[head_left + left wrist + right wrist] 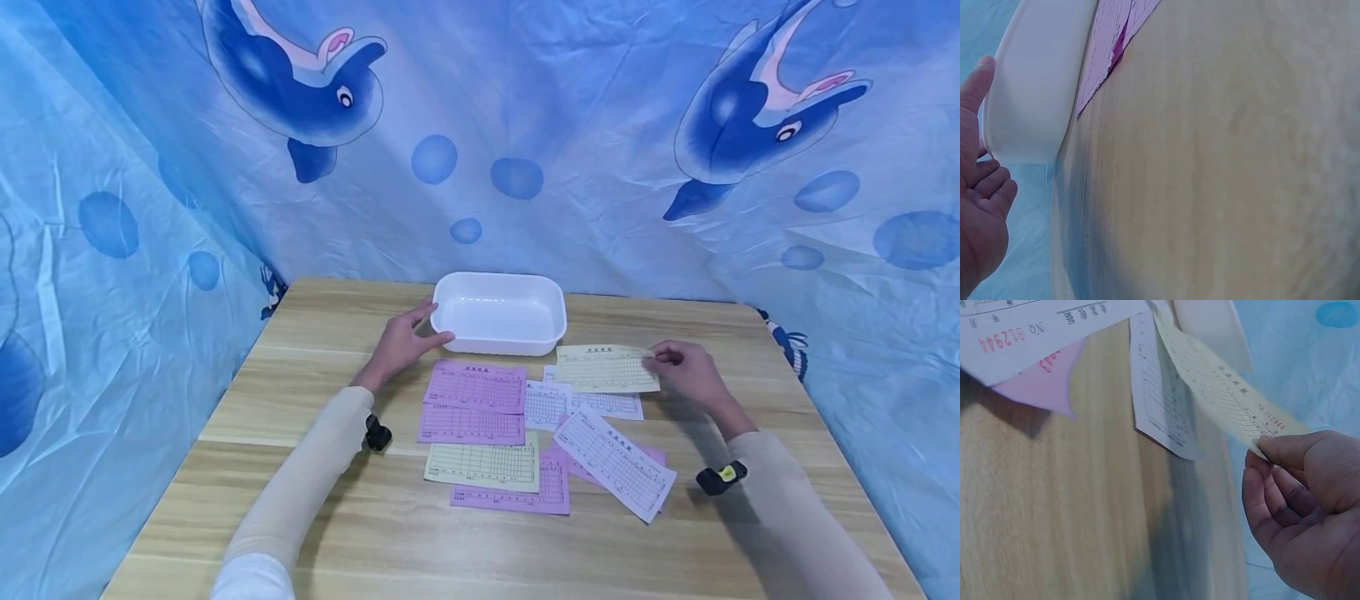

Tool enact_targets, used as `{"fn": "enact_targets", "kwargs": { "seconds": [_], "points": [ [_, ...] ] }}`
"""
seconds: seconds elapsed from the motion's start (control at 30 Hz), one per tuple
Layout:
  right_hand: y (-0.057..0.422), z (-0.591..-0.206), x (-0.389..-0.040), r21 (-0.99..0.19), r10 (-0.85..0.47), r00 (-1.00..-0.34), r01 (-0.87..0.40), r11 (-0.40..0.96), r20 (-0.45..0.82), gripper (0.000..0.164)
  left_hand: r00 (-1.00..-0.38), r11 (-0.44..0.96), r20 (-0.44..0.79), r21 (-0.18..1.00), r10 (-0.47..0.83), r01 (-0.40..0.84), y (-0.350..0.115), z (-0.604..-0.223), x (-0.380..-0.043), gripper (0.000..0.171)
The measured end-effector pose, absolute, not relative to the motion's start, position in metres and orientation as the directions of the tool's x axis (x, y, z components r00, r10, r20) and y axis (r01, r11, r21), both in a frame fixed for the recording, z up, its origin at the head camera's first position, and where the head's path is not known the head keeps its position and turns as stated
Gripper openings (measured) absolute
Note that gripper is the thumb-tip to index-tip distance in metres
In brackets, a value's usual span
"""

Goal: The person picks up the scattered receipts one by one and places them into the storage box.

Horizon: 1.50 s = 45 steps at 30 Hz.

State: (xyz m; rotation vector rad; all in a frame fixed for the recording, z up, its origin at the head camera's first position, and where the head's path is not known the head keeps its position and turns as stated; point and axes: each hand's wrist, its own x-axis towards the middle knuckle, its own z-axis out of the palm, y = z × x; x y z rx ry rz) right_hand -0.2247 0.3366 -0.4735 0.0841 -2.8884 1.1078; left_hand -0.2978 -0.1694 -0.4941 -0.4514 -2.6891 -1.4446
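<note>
Behind the desk [375, 533] and along its left and right sides, blue cloth [592, 233] with 2 large dolphins [322, 96]. At the far middle of the desk, a white tub [498, 343], close to the cloth. Around its left end, the left grip [403, 342], closed on the tub, with the thumb at the near side and the fingers at the end; probably just steadying.

On the near side of the tub, a loose spread of paper. To the left, 2 overlapping pink slips [476, 388]; nearer, a green slip [483, 468] over a low pink slip [557, 485]. In the middle, a small white slip [546, 407]. To the right, a slanted white slip [618, 463], partly over a covered pink slip [654, 455]; farther off, a flat white slip [622, 406], partly under a yellow slip [603, 372]. At the yellow slip's right end, the right grip [688, 375], in a pinch between thumb and fingers, with that end raised off the desk; hard to tell about the far end.

By the look of the layout, early in the work: 1 slip in hand, no paper visible inside the tub, at least 8 others untouched, colours mixed, not squared into a pile.
</note>
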Motion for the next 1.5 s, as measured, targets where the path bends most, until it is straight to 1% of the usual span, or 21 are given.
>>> {"fn": "enact_targets", "kwargs": {
  "seconds": [0.17,0.27,0.43,0.63,0.8,0.9,1.1,1.2,1.5],
  "points": [
    [0.343,-0.463,-0.219,-0.661,-0.005,-0.999,-0.029,0.750,0.038,0.027,-0.957,0.517,0.185,0.810,0.223,0.277,-0.169,-0.495,-0.299,0.093],
    [0.349,-0.459,-0.218,-0.682,-0.004,-0.999,-0.035,0.731,0.047,0.034,-0.957,0.518,0.187,0.809,0.222,0.279,-0.169,-0.494,-0.299,0.092],
    [0.358,-0.451,-0.217,-0.713,0.007,-0.999,-0.032,0.700,0.051,0.041,-0.957,0.525,0.186,0.804,0.224,0.279,-0.170,-0.493,-0.298,0.091],
    [0.362,-0.435,-0.217,-0.759,0.035,-0.997,-0.031,0.650,0.071,0.044,-0.957,0.527,0.181,0.804,0.227,0.277,-0.170,-0.492,-0.298,0.091],
    [0.361,-0.422,-0.222,-0.761,0.049,-0.994,-0.039,0.647,0.093,0.043,-0.956,0.531,0.183,0.799,0.231,0.281,-0.170,-0.490,-0.298,0.091],
    [0.358,-0.415,-0.225,-0.766,0.050,-0.994,-0.044,0.642,0.099,0.042,-0.956,0.534,0.181,0.797,0.231,0.280,-0.170,-0.490,-0.298,0.091],
    [0.346,-0.403,-0.231,-0.770,0.062,-0.994,-0.027,0.638,0.086,0.049,-0.957,0.531,0.173,0.802,0.231,0.274,-0.169,-0.490,-0.298,0.091],
    [0.337,-0.399,-0.234,-0.770,0.076,-0.992,-0.026,0.638,0.097,0.049,-0.956,0.528,0.176,0.803,0.233,0.277,-0.169,-0.491,-0.298,0.091],
    [0.303,-0.392,-0.248,-0.859,0.088,-0.990,-0.051,0.509,0.111,0.045,-0.953,0.519,0.185,0.806,0.238,0.286,-0.169,-0.492,-0.299,0.092]
  ]
}}
